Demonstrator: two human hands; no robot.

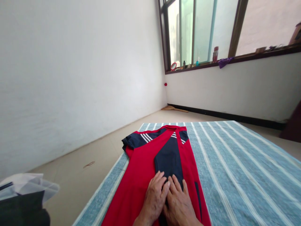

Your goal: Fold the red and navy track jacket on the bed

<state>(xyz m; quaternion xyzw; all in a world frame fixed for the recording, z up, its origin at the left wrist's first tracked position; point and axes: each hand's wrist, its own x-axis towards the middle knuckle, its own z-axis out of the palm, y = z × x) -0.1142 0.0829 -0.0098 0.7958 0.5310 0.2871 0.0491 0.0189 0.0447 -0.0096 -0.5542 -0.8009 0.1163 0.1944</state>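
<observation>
A red and navy sports shirt (141, 163) with white shoulder stripes lies flat on a blue striped cloth (235, 169). One side of it is folded inward, so a navy sleeve (169, 158) lies over the red middle. My left hand (155, 196) and my right hand (180, 202) rest side by side, palms down, on the lower end of that folded sleeve. Their fingers are stretched out flat and touch each other. Neither hand holds anything.
The striped cloth covers a low surface on a beige floor (98, 153). A crumpled clear plastic bag (25, 185) over something dark sits at the lower left. White walls enclose the room; a window sill (211, 62) holds bottles and small items.
</observation>
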